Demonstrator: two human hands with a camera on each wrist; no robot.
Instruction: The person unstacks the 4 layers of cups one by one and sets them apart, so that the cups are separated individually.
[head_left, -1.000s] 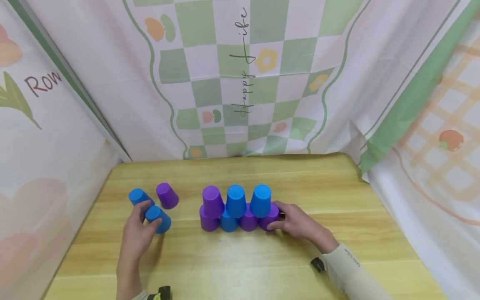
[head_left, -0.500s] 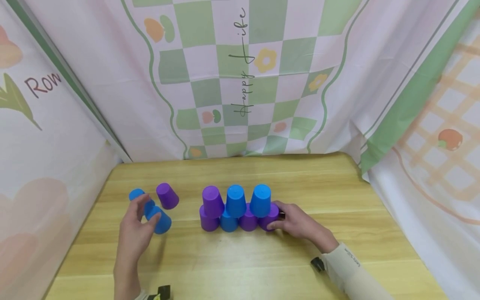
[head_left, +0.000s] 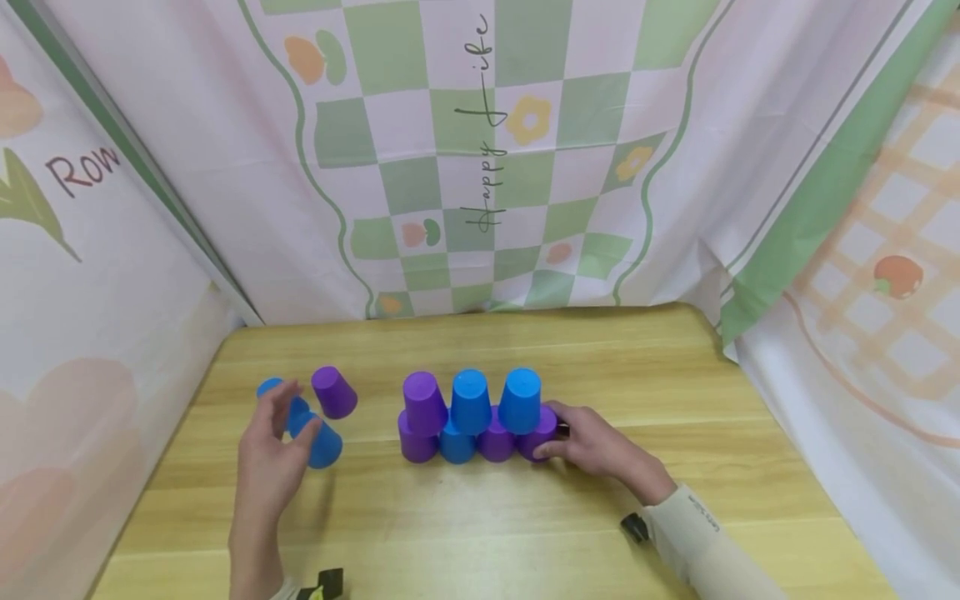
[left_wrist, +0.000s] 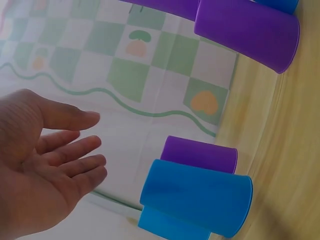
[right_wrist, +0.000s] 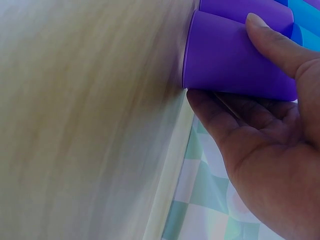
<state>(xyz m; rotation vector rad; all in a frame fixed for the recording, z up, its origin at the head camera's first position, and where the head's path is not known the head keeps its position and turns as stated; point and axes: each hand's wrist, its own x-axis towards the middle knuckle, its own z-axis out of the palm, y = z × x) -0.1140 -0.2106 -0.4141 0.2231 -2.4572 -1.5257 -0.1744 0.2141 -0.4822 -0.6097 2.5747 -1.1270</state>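
My left hand hovers at the left, thumb and fingers apart, with nothing held. In the left wrist view a gap separates it from the nearer blue cup. Just behind that stand another blue cup and a purple cup, all upside down. My right hand grips the rightmost purple cup of the lower row, thumb on its near side, fingers on the other. Resting on that row are an upper purple cup, a middle blue cup and a right blue cup.
The lower row also has a left purple cup, a blue cup and another purple cup. They stand on a wooden table. A patterned curtain hangs along the back edge, with cloth at both sides.
My left hand has let go of the nearer blue cup and drawn slightly back to the left, its fingers opened. The right hand and the stacked cups stay in place.
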